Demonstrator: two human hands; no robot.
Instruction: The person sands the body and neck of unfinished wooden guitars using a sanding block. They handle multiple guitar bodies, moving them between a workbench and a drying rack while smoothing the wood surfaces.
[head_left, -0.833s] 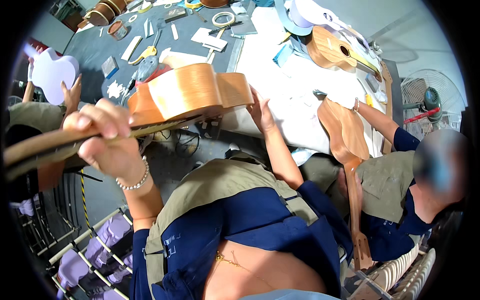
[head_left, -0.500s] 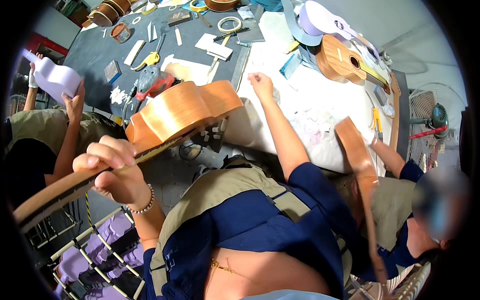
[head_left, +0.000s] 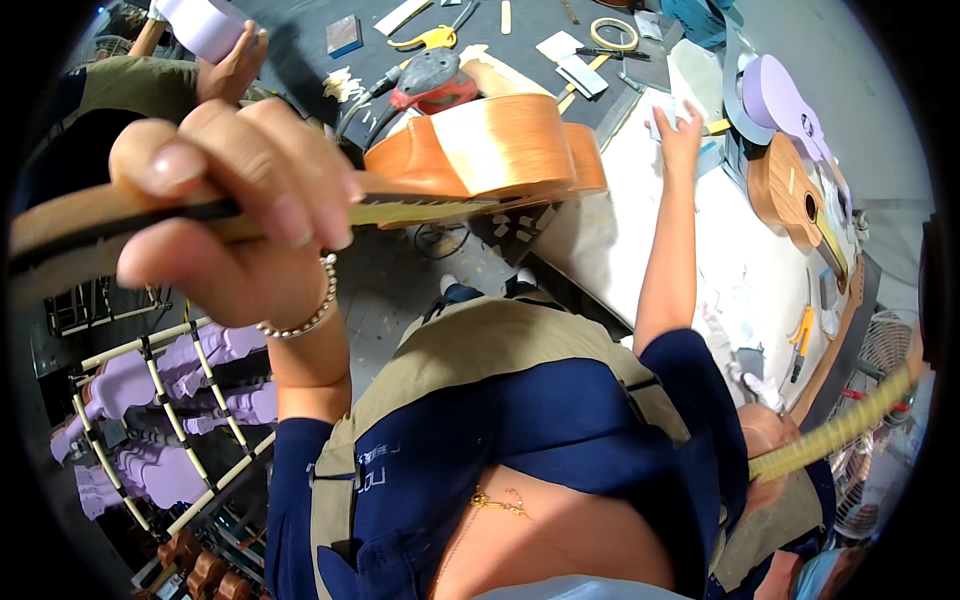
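My left hand (head_left: 235, 200) is wrapped round the neck of a natural-wood ukulele (head_left: 505, 145), close to the view. Its glossy body points away to the right, over the dark table edge, and its fretboard faces down toward me. No strings can be made out. My right arm reaches forward over the white-covered table, where my right hand (head_left: 682, 135) has a small pale sheet (head_left: 661, 115) between thumb and fingers. A blue-edged piece (head_left: 710, 155) lies beside that hand. A red and grey power sander (head_left: 432, 82) sits behind the ukulele body.
A lilac ukulele (head_left: 775, 90) and a wooden ukulele (head_left: 783, 190) lie at the right. A rack of lilac bodies (head_left: 150, 470) stands at lower left. Co-workers flank me; the left one holds a lilac body (head_left: 205, 28). Yellow cutters (head_left: 430, 40) and a tape roll (head_left: 614, 34) lie beyond.
The view has shifted left and down. My left hand and the neck have come closer. My right hand has reached farther forward and now has a pale sheet in its fingers.
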